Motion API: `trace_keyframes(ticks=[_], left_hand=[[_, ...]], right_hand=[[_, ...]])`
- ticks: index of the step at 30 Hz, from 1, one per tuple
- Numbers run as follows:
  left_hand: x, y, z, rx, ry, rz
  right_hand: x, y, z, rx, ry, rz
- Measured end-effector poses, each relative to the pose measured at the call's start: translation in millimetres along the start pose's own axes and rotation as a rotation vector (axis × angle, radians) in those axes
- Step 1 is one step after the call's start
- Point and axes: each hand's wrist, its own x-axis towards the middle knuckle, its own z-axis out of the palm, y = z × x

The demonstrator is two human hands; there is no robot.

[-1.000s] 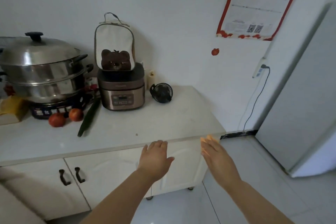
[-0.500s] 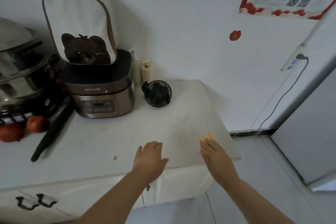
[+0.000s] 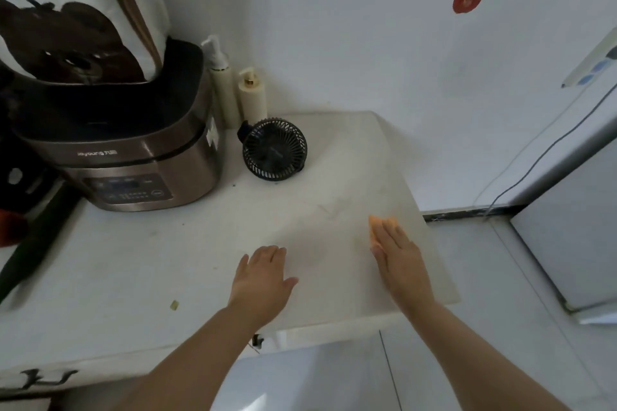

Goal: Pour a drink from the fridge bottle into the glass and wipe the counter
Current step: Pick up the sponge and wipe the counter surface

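Two hands, palms down, over white bench (image 3: pixel 133 277). L hand (image 3: pixel 262 280): fingers straight, spread, grip on nothing. R hand (image 3: pixel 399 264): fingers straight & together, lying flat on orange wipe (image 3: pixel 376 226) nr bench's right edge, not curled round it. Rice cooker (image 3: pixel 133 157) & black fan (image 3: pixel 274 149) at back; fridge (image 3: pixel 567 243) at right.

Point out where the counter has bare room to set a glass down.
Bare: the counter corner right of the fan, up to the wall; the stretch between the rice cooker and the left hand. Crowded: the left end with the cucumber, and behind the fan, where pump bottles stand.
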Motion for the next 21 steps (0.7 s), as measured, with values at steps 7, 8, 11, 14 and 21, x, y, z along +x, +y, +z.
trace_keyframes(ticks=[7, 8, 11, 14, 21], left_hand=[[20.3, -8.2, 22.0, -0.014, 0.026, 0.03], [22.3, -8.9, 24.4, -0.01, 0.034, 0.041], [26.4, -9.3, 28.5, 0.004, 0.041, 0.058], [25.8, -6.3, 30.4, 0.015, 0.06, 0.037], [28.9, -9.2, 34.4, 0.052, 0.066, 0.046]], right_hand=[[-20.0, 12.3, 19.4, 0.072, -0.074, 0.148], [-24.2, 14.4, 20.0, 0.082, -0.064, 0.151], [-31.5, 15.9, 18.9, 0.13, -0.001, 0.232], [-31.2, 9.3, 24.8, 0.13, 0.009, 0.311], [8.3, -38.6, 55.4, -0.13, -0.156, 0.121]])
